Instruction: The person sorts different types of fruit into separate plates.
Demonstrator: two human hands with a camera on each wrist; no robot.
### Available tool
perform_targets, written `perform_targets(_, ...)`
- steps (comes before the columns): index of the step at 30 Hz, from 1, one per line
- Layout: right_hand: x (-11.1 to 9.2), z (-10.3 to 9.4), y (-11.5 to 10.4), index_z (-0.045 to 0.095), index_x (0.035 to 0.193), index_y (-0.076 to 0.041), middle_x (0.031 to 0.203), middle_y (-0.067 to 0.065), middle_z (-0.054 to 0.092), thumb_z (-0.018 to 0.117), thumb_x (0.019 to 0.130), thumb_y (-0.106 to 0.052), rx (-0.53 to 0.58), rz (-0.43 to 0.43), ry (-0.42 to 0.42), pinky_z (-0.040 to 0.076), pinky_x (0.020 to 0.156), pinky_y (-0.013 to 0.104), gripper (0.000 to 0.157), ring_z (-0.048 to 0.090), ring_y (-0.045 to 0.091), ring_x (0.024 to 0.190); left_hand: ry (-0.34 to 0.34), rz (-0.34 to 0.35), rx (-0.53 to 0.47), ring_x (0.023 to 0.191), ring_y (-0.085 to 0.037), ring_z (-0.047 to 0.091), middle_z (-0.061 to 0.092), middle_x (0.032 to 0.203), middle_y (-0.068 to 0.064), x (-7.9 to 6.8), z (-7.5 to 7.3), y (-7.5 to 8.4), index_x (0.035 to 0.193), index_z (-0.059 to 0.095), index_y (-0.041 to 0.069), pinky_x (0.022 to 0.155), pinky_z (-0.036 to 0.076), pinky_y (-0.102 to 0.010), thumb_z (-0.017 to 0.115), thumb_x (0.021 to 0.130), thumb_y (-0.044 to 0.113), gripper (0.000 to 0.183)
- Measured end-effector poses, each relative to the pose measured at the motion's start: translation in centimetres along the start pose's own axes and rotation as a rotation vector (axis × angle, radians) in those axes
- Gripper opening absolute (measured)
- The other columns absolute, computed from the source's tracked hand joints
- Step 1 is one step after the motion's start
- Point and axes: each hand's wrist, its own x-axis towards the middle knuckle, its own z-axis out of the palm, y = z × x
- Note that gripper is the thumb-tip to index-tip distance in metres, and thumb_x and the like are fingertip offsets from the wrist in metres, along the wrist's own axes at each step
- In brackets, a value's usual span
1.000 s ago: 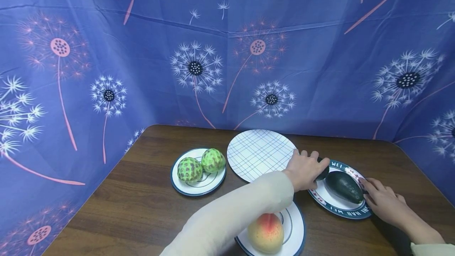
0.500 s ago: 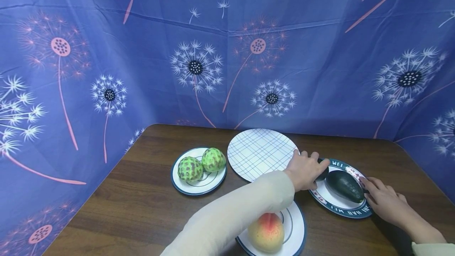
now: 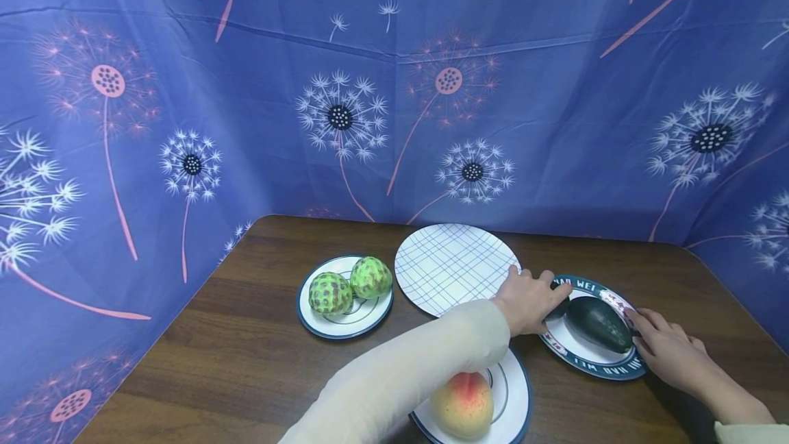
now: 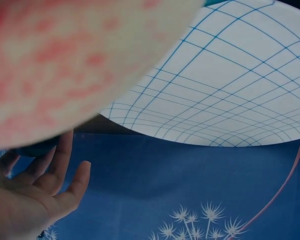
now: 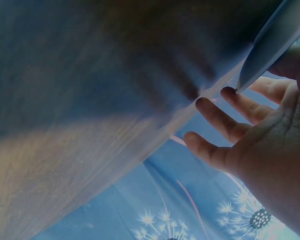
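Note:
In the head view a dark green, avocado-like fruit (image 3: 596, 324) lies on a plate (image 3: 588, 368) with a green lettered rim. My left hand (image 3: 529, 299) reaches across to that plate's left side and grips a second dark fruit (image 3: 557, 308), mostly hidden by the fingers. In the left wrist view this hand (image 4: 40, 195) has its fingers bent up around a dark shape (image 4: 39, 148). My right hand (image 3: 668, 351) holds the plate's right rim. The right wrist view has this hand (image 5: 265, 135) at the rim, several fingers extended beneath the plate edge (image 5: 270, 50).
A peach (image 3: 462, 404) sits on a small plate (image 3: 520, 396) under the left forearm. Two green, bumpy fruits (image 3: 350, 286) share another small plate (image 3: 314, 324) at left. A large checked plate (image 3: 453, 262) lies at the back of the wooden table (image 3: 216, 355), before a blue curtain (image 3: 246, 88).
My left hand has shifted slightly left with the dark fruit, baring more of the plate's lettered rim. The right hand stays at the right rim.

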Motion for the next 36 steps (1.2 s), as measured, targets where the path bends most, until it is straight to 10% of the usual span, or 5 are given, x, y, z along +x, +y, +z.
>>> perform_targets(36,0.09,0.48,0.39,0.03,0.133,0.005,0.125,0.035,0.028,0.052,0.09,-0.023,0.033,0.005,-0.009,0.024,0.078,0.076,0.056,0.031,0.06,0.103,0.024,0.1,-0.141,0.109,-0.004,0.054,0.045,0.131,0.009,-0.73,-0.37,-0.81,0.133,0.026,0.03,0.103,0.038,-0.031,0.065,0.077,0.048,0.07)
